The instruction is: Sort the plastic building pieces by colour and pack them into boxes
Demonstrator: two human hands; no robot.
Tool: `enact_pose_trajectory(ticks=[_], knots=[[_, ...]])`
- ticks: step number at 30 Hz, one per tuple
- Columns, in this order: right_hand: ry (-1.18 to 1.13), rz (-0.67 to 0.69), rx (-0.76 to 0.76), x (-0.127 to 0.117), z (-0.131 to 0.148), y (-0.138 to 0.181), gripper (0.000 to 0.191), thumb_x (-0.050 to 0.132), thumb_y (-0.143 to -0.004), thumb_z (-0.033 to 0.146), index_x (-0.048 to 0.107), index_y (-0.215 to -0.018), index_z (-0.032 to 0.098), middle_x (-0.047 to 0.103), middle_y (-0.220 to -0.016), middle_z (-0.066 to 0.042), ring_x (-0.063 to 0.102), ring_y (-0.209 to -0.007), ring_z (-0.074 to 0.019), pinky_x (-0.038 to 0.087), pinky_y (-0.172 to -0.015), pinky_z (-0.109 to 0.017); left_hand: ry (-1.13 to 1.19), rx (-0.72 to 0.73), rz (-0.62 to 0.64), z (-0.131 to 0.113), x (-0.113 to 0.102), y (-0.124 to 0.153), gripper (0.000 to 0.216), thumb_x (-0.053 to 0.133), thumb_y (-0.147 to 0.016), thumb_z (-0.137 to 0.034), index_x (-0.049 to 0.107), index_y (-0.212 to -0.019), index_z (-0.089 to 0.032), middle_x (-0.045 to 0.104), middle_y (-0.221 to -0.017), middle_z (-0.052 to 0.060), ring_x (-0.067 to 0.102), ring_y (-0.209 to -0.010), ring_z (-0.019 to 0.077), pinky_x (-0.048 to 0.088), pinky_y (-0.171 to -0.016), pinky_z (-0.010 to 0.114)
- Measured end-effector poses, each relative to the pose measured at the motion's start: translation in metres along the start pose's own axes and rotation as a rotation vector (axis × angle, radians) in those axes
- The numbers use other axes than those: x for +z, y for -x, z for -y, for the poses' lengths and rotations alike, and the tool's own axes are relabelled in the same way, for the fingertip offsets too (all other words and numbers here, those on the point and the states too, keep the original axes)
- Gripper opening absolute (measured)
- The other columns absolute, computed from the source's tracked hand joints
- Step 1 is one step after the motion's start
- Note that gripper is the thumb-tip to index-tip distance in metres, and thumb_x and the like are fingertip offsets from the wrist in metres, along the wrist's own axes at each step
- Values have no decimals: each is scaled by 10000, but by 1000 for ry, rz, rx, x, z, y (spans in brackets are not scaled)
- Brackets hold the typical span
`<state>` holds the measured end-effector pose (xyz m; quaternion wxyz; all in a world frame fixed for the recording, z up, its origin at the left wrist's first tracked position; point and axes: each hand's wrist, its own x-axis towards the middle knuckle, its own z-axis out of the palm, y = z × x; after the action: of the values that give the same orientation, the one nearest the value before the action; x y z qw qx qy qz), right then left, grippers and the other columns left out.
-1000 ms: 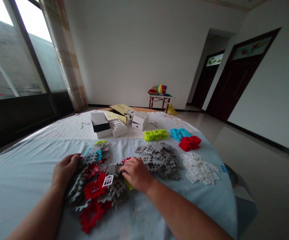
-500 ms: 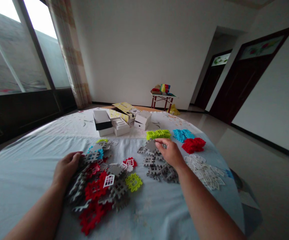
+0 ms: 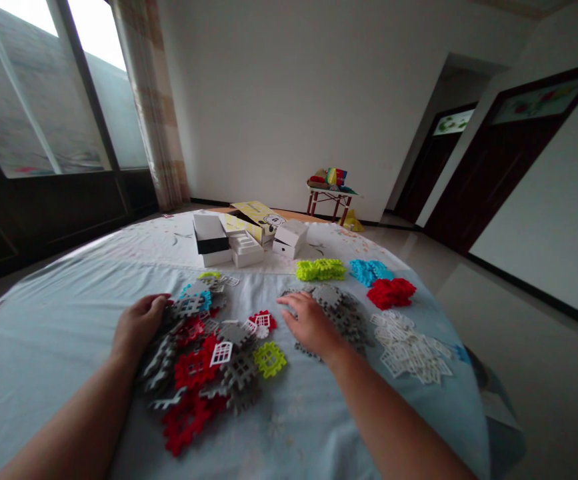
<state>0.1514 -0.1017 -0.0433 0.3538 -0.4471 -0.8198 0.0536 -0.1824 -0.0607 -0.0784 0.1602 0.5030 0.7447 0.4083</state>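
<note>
My left hand [image 3: 141, 325] rests against the left edge of a mixed heap of flat plastic interlocking building pieces. Its thumb and forefinger are close together beside the grey pieces; the other fingers are hidden, so what they hold cannot be made out. Among the heap lie red pieces [image 3: 196, 365], a blue piece [image 3: 202, 293], a lime green piece [image 3: 269, 360] and a white window piece [image 3: 221, 354]. My right hand [image 3: 313, 327] is open, fingers apart, with nothing in it. It hovers over the left side of a pile of grey pieces [image 3: 346, 313], partly covering it.
Behind and right of the grey pile sit a lime green stack [image 3: 320, 269], a blue stack [image 3: 369, 272], a red stack [image 3: 391, 293] and white window pieces [image 3: 411, 347]. White boxes [image 3: 212, 240] and a yellow carton [image 3: 256, 217] stand at the back of the cloth-covered round table [image 3: 79, 300].
My right hand has let go of a grey piece on the grey pile and moved left and nearer, toward the mixed heap. My left hand stays at the heap's edge. The view has shifted slightly.
</note>
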Motion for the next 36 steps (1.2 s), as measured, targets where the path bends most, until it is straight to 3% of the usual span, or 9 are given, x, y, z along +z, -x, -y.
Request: enact_pose_trajectory(ticks=[6, 9, 15, 20, 24, 32, 36], knots=[[145, 362, 6, 35, 8, -21, 334, 471, -822, 160, 577, -1135, 107, 607, -1124, -120, 508, -1079, -203, 358, -955, -309, 10, 30, -6, 4, 0, -1, 411, 435, -751, -410, 661, -980, -154, 720, -832, 52, 627, -760, 191, 448, -635, 233], [168, 447, 3, 42, 6, -28, 343, 503, -796, 171, 587, -1128, 144, 624, -1094, -103, 530, -1048, -212, 368, -938, -317, 12, 31, -24, 4, 0, -2, 401, 435, -737, -407, 671, -955, -166, 721, -836, 52, 631, -782, 208, 458, -662, 250], [123, 463, 61, 41, 5, -28, 408, 614, -716, 214, 600, -1120, 162, 627, -970, -89, 562, -922, -186, 413, -860, -281, 33, 29, -24, 3, 0, 0, 391, 433, -736, -397, 667, -957, -175, 723, -840, 47, 632, -795, 211, 464, -680, 255], [-248, 431, 205, 32, 15, -25, 335, 677, -666, 219, 653, -990, 139, 614, -816, -32, 554, -708, -120, 446, -669, -218, 34, 30, -27, 1, 0, 1, 393, 433, -733, -399, 670, -950, -172, 721, -859, 50, 632, -803, 214, 464, -691, 260], [-493, 485, 229, 29, 28, -15, 366, 752, -601, 286, 666, -926, 140, 610, -766, -9, 547, -676, -109, 433, -595, -196, 36, 36, -28, 1, 0, 1, 396, 433, -730, -401, 669, -948, -170, 722, -827, 47, 638, -776, 209, 470, -679, 256], [-594, 525, 228, 22, 30, 1, 418, 773, -576, 295, 670, -954, 150, 647, -828, -26, 571, -689, -117, 450, -616, -211, 14, 31, -7, 3, 0, 0, 397, 425, -748, -395, 660, -968, -163, 717, -849, 50, 634, -793, 196, 457, -669, 242], [-450, 437, 184, 14, 30, 4, 243, 734, -642, 254, 697, -868, 173, 650, -753, -6, 571, -668, -113, 432, -606, -203, -17, 25, 21, -1, -5, 1, 402, 442, -740, -396, 662, -973, -153, 709, -819, 67, 630, -780, 216, 449, -640, 261]])
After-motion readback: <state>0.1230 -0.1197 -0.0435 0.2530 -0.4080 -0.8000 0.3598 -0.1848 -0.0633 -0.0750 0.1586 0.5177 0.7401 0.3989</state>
